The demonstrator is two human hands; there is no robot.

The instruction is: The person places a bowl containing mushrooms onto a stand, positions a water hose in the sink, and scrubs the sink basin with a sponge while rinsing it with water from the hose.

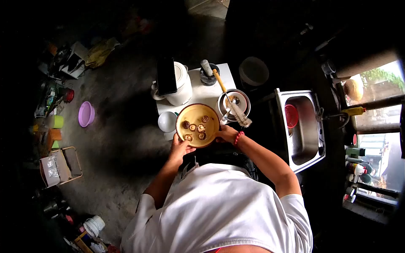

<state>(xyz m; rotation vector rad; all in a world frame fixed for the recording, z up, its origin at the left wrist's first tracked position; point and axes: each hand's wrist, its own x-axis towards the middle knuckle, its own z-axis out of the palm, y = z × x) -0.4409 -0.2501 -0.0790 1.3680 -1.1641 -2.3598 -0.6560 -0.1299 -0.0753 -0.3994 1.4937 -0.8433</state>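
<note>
Your left hand (180, 146) has its grip closed on the near-left rim of a round, yellow bowl with a dark brown rim (195, 111), the thumb over the edge. Your right hand (228, 133) grips the same bowl at its near-right side, with a bracelet of red beads (238, 137) at the wrist. The bowl is in front of you, at the near edge of a white, flat-topped table (228, 76); you cannot tell from this view whether its base touches the surface. Its mouth points upward, and its outline is round, about as wide left to right as near to far. Several small brown-and-cream mushrooms (205, 119) lie spread over its inside, some with pale sides up.

Just left of the bowl is a small, round white bowl (166, 121), partly covered by it. On the far side stands a white, lidded, rounded container (182, 90), with a black rectangular slab (166, 76) upright before it. To the right, a brush with a yellow-brown handle and pale bristles (239, 116) lies across a round, silver metal bowl (248, 100), its long axis running from far left to near right, bristles near you.
</note>
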